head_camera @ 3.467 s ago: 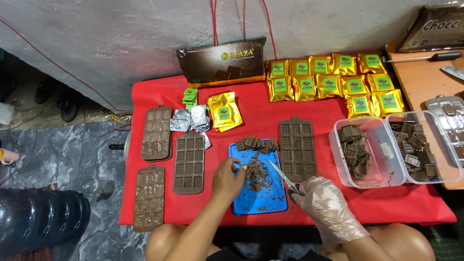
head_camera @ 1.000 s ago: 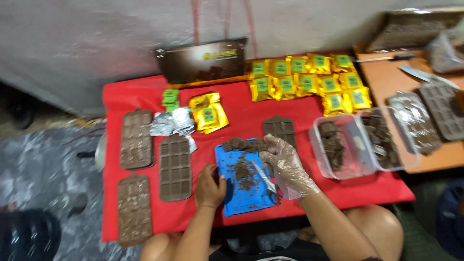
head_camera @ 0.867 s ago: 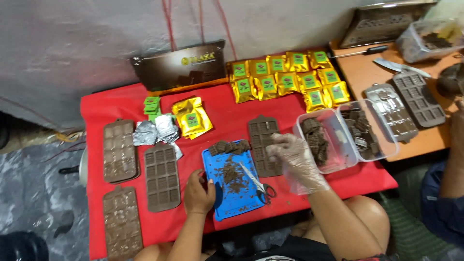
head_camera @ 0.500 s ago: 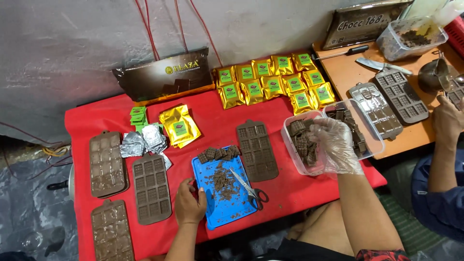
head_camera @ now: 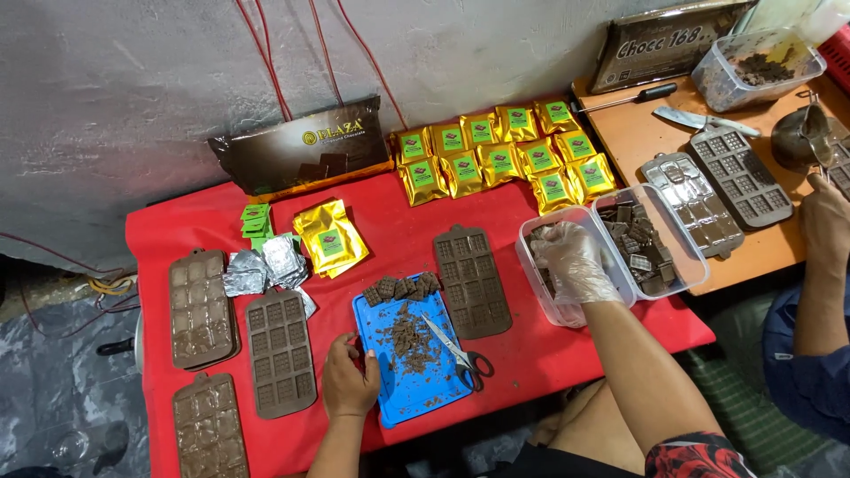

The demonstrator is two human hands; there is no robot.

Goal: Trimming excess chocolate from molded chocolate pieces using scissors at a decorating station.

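Reaching gloved right hand (head_camera: 575, 263) into clear tub (head_camera: 567, 312), grip unclear; left hand (head_camera: 350, 382) clasping blue tray (head_camera: 425, 389) edge.

A: Which colours were recorded at the work surface?

B: A red table cover (head_camera: 398, 243) was noted. A blue tray (head_camera: 403, 394) was seen on it, speckled with brown chocolate crumbs (head_camera: 409, 341). Brown moulds (head_camera: 472, 279) with a grid pattern were logged beside it, and black handles were observed on the scissors (head_camera: 460, 356).

A: And the packaging?

B: Gold pouches (head_camera: 500, 155) with green labels were noted in rows, and crumpled silver foil (head_camera: 266, 265) near small green labels (head_camera: 255, 221).

A: The hands?

B: The right hand (head_camera: 575, 261) was covered by a translucent whitish glove, inside a clear container (head_camera: 553, 305) of brown pieces. The left hand (head_camera: 350, 385) was bare.
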